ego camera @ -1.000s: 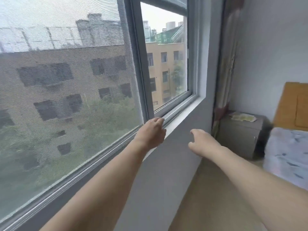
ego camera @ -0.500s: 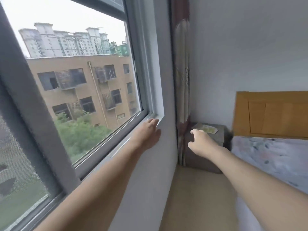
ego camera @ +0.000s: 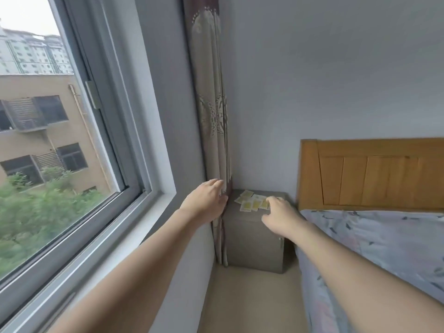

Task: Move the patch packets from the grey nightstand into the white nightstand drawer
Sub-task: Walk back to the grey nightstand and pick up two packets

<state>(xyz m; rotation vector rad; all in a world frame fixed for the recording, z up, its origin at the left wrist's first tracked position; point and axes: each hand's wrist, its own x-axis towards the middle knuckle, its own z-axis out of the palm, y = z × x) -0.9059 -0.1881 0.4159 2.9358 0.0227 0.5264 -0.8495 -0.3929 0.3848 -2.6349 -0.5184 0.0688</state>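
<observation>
Several small yellow-and-white patch packets (ego camera: pixel 249 203) lie spread on top of the grey nightstand (ego camera: pixel 252 241) in the room's corner. My right hand (ego camera: pixel 280 218) reaches out over the nightstand's right side, fingers loosely bent, empty, its fingertips close to the rightmost packets. Near the curtain and left of the nightstand, my left hand (ego camera: pixel 206 200) hangs in the air, relaxed and holding nothing. The white nightstand is not in sight.
A patterned curtain (ego camera: pixel 212 111) hangs in the corner beside the nightstand. The window (ego camera: pixel 60 140) and its sill run along the left wall. A bed (ego camera: pixel 384 255) with a wooden headboard (ego camera: pixel 370 171) stands on the right. A narrow strip of beige floor (ego camera: pixel 252 301) lies between.
The view has swung right from the window toward the corner and come closer to the grey nightstand. Both hands have moved forward; the right one now reaches over the nightstand top.
</observation>
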